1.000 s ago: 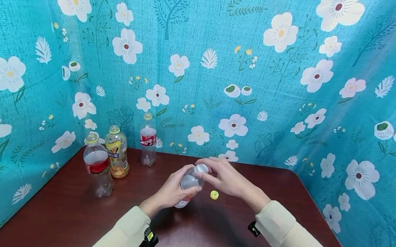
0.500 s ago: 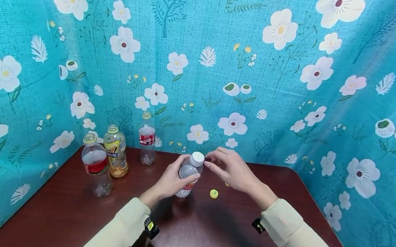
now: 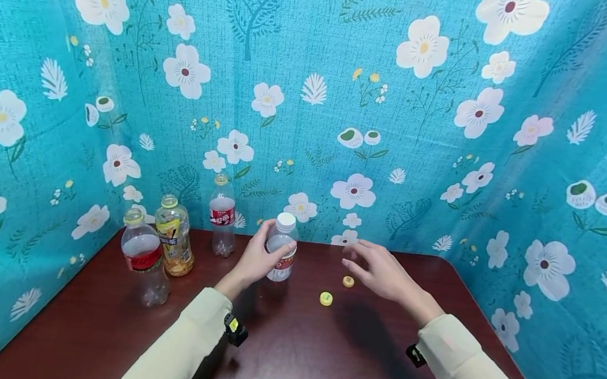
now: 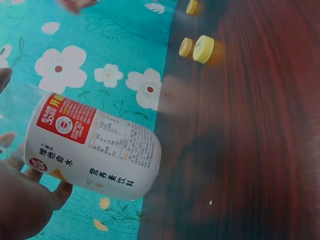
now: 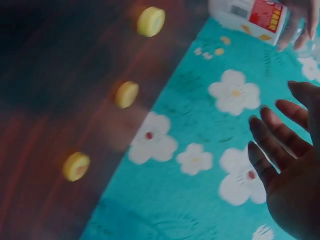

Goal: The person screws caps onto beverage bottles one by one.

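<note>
My left hand (image 3: 257,261) grips a clear plastic drink bottle (image 3: 284,244) with a white cap (image 3: 286,221), its fingers and thumb round the side. The bottle is upright; whether its base touches the table I cannot tell. Its white label with a red patch (image 4: 65,120) faces the left wrist camera. My right hand (image 3: 382,273) is apart from the bottle, fingers relaxed and holding nothing, above small yellow caps. In the head view, one cap (image 3: 326,298) and an orange-yellow cap (image 3: 348,281) lie on the table. A third cap (image 5: 76,166) shows in the right wrist view.
At the left of the dark wooden table (image 3: 281,352) stand three uncapped bottles: a large red-labelled one (image 3: 145,260), a yellow-labelled one (image 3: 175,236) and a slim red-labelled one (image 3: 223,216). A blue flowered curtain (image 3: 306,148) closes off the back and sides.
The right hand has let go of the white cap and moved away to the right. The left hand has straightened the bottle upright and shifted it slightly left and away from me.
</note>
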`<state>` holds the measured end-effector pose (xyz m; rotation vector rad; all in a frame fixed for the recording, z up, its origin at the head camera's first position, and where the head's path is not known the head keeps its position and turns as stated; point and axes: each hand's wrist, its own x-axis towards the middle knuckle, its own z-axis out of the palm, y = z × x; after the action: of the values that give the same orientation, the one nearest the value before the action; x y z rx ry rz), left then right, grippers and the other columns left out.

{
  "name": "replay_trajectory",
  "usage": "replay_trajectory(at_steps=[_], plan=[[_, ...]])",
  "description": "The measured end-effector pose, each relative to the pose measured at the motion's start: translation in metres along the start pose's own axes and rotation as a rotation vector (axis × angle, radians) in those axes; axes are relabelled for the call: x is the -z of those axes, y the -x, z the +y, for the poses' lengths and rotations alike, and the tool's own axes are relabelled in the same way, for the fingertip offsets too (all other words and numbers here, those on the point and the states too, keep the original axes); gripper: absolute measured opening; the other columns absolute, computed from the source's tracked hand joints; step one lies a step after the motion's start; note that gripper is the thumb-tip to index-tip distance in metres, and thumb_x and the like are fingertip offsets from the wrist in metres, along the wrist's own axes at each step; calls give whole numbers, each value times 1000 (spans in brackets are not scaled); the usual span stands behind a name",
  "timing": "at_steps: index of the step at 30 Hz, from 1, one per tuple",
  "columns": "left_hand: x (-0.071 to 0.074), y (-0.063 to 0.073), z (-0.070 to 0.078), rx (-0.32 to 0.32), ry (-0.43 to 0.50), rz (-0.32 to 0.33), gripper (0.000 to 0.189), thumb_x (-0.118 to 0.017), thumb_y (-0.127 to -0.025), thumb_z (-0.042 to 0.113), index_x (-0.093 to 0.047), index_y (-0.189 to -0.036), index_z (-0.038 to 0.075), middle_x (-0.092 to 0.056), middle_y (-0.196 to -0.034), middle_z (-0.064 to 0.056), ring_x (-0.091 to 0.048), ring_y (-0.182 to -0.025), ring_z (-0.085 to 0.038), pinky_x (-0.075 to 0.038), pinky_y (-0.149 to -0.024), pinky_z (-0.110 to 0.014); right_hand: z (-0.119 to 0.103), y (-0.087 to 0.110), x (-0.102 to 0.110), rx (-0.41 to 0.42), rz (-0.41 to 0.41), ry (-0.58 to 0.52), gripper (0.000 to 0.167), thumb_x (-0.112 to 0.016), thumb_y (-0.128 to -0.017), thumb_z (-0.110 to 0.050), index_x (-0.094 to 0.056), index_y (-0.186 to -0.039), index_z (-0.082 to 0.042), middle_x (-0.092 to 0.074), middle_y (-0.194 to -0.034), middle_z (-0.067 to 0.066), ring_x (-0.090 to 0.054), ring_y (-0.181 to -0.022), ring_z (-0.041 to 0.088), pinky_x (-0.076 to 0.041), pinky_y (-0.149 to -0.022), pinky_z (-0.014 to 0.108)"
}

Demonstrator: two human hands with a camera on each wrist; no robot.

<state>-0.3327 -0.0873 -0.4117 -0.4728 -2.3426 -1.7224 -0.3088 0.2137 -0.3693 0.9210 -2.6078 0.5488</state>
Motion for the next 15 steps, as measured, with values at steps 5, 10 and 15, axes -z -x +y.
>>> replay_trajectory(at_steps=[5,10,15], plan=[[2,-13,-10,13,12,54,69,-75,-95,32,-41,-152,16,-49,-147,-11,-49,-135,-33,-43,-108,-59,23,14,-10,-59,-74,62,19,-73,-96,-27,-72,-112,-17,-64,-93,-8,-60,-83,12,-52,-71,33],[2,-29,-19,44,-13,97,71,-75,-95,35,-41,-154,16,-47,-148,-12,-46,-137,-33,-42,-108,-60,45,29,-16,-106,-105,92,22,-74,-94,-24,-71,-114,-13,-67,-98,0,-63,-86,16,-55,-74,38],[1,-46,-23,87,-12,113,75,-74,-95,37,-36,-156,16,-43,-154,-13,-43,-141,-34,-39,-111,-62,68,44,-17,-186,-143,97,30,-76,-92,-21,-69,-119,-11,-65,-103,4,-62,-89,21,-54,-73,40]])
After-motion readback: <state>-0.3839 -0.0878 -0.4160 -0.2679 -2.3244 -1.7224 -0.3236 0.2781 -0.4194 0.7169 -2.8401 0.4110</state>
